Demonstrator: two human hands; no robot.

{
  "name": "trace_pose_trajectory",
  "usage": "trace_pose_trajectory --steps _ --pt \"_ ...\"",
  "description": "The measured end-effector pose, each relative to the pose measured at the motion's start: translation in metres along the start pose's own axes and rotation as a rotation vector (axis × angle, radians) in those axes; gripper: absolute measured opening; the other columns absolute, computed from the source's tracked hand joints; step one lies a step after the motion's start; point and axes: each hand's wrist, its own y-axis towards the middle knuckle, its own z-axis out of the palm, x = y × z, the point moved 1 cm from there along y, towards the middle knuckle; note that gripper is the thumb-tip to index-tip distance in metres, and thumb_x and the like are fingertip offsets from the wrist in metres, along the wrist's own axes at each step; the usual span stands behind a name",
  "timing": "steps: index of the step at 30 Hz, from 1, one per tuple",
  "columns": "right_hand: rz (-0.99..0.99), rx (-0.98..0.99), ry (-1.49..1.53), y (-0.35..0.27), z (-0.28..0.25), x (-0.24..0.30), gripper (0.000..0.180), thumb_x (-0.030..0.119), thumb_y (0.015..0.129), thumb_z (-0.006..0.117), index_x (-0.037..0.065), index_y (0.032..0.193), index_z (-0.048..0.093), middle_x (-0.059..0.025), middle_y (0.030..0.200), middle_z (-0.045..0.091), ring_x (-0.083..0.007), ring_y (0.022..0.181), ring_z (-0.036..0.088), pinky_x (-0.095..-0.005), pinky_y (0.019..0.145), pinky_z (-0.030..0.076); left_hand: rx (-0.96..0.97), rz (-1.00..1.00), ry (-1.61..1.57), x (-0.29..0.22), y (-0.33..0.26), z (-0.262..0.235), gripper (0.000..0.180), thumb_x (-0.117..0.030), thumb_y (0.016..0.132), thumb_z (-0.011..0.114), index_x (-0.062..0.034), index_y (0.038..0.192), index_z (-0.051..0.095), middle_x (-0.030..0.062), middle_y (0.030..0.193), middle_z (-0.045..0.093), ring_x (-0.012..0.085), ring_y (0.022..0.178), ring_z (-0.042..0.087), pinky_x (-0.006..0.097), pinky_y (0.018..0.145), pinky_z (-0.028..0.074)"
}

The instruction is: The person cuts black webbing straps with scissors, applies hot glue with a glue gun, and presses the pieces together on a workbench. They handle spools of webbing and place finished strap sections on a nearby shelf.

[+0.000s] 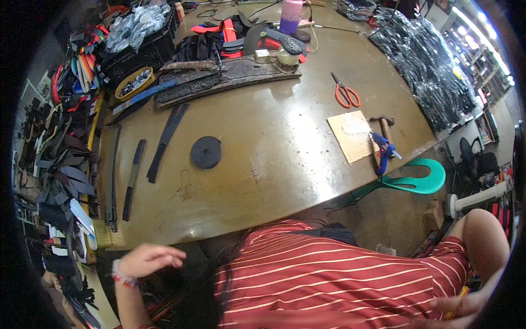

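Observation:
My left hand (150,261), with bracelets at the wrist, hovers just off the table's near edge at the lower left. Its fingers are stretched out and hold nothing. At the lower right rim my right hand (457,307) is low beside my striped shirt, smeared and partly cut off, so its grip does not show. Nearest to the left hand on the table lie dark flat strips (131,189) and a longer thin strip (112,183). Beyond them rest two overlapping black strips (166,143) and a coiled roll of black webbing (206,152).
On the table's right are orange-handled scissors (345,94), a tan board (350,137), a hammer (386,130) and a blue glue gun (384,152). A green stool (422,178) stands below. Plastic-wrapped bundles (422,66) line the far right; a dark wooden plank (230,79) lies at the back.

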Motion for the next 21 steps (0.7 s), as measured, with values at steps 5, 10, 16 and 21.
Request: trace_pose_trajectory --steps 5,10,16,21 --pt "-0.003 0.042 -0.002 0.016 -0.024 0.019 0.023 0.019 0.081 0.057 0.004 0.097 0.062 -0.0126 0.100 0.063 -0.0215 0.086 0.064 -0.0373 0.072 0.051 0.448 1.282 -0.039 -0.162 0.029 0.018 0.062 -0.047 0.097 0.022 0.0003 0.109 0.061 0.0130 0.109 0.062 0.0311 0.103 0.057 0.041 0.091 0.042" --pt "-0.049 -0.125 0.050 -0.040 -0.063 0.030 0.028 0.026 0.082 0.056 0.002 0.095 0.063 -0.0111 0.096 0.064 -0.0207 0.085 0.064 -0.0381 0.074 0.051 0.932 1.434 -0.097 -0.209 0.043 0.039 0.048 -0.041 0.094 0.043 0.0025 0.101 0.060 0.0156 0.099 0.061 0.0341 0.095 0.058 0.046 0.088 0.044" --pt "0.731 -0.919 0.345 -0.138 -0.082 -0.206 0.037 0.035 0.084 0.055 0.000 0.092 0.064 -0.0094 0.090 0.066 -0.0199 0.083 0.063 -0.0390 0.075 0.051 0.933 1.220 0.248 -0.130 0.032 0.030 0.039 -0.038 0.093 0.043 -0.0038 0.105 0.059 0.0125 0.103 0.060 0.0295 0.091 0.057 0.040 0.078 0.043" --pt "1.757 -0.226 -0.043 -0.190 0.089 -0.438 0.025 0.023 0.075 0.061 0.001 0.083 0.070 -0.0212 0.086 0.067 -0.0300 0.080 0.067 -0.0407 0.070 0.053 0.483 0.687 -0.304 0.017 0.051 0.021 0.057 -0.055 0.083 0.052 -0.0015 0.098 0.066 0.0177 0.105 0.063 0.0335 0.089 0.058 0.044 0.082 0.043"
